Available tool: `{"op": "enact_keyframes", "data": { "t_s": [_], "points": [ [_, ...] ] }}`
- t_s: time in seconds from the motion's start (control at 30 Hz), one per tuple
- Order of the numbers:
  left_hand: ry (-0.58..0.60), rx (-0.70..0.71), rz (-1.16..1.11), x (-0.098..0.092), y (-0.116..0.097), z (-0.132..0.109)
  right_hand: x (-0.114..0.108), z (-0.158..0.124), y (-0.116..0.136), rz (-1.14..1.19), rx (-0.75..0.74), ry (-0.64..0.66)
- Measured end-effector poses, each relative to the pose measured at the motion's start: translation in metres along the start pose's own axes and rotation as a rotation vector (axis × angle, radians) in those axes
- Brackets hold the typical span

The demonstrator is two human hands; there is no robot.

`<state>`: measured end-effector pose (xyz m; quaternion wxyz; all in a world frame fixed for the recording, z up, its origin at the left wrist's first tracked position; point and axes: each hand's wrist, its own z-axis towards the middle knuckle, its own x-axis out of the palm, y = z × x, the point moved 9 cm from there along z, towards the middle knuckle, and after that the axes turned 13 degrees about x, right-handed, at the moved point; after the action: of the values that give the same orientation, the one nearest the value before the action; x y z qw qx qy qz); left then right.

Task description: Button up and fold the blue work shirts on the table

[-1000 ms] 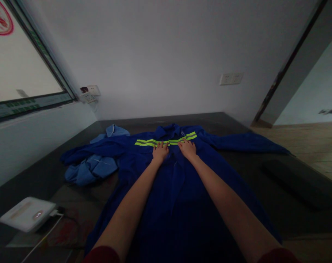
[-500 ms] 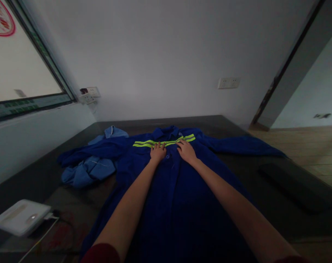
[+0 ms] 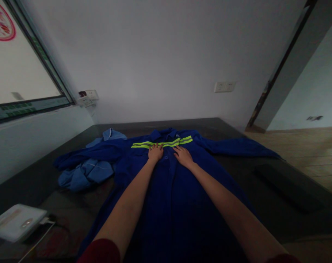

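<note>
A dark blue work jacket (image 3: 171, 190) with two yellow-green reflective stripes (image 3: 161, 143) lies spread front-up on a dark table (image 3: 264, 160), sleeves out to both sides. My left hand (image 3: 155, 152) rests flat on the chest just below the stripes, fingers stretched out. My right hand (image 3: 183, 156) lies flat beside it, a little nearer to me, fingers also extended. Both palms press on the cloth near the closed front placket, holding nothing.
A lighter blue garment (image 3: 86, 171) lies crumpled at the left, partly under the jacket's sleeve. A white device (image 3: 15, 226) with a cable sits at the near left. A dark flat strip (image 3: 286, 186) lies at the right. Wall sockets (image 3: 224, 86) are behind.
Both hands have slid a little toward me, off the reflective stripes onto the chest below. The front flap that stood folded a second ago now lies flat.
</note>
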<state>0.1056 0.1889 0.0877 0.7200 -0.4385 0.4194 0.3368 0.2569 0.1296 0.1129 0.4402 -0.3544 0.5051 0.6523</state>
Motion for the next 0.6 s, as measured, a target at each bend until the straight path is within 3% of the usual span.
{"op": "enact_keyframes", "data": {
  "t_s": [0.13, 0.27, 0.47, 0.6],
  "points": [
    [-0.097, 0.071, -0.082, -0.023, -0.008, -0.004, -0.026, -0.004, 0.006, 0.109, -0.023, -0.068],
    [-0.174, 0.179, -0.158, -0.045, -0.027, -0.03, -0.043, -0.017, 0.019, 0.204, -0.027, -0.109],
    [-0.167, 0.247, -0.324, -0.035, -0.05, -0.083, -0.011, -0.042, 0.03, 0.241, 0.086, 0.037],
    [-0.15, 0.224, -0.297, -0.031, -0.054, -0.095, -0.003, -0.049, 0.028, 0.214, 0.135, 0.071]
  ]
}}
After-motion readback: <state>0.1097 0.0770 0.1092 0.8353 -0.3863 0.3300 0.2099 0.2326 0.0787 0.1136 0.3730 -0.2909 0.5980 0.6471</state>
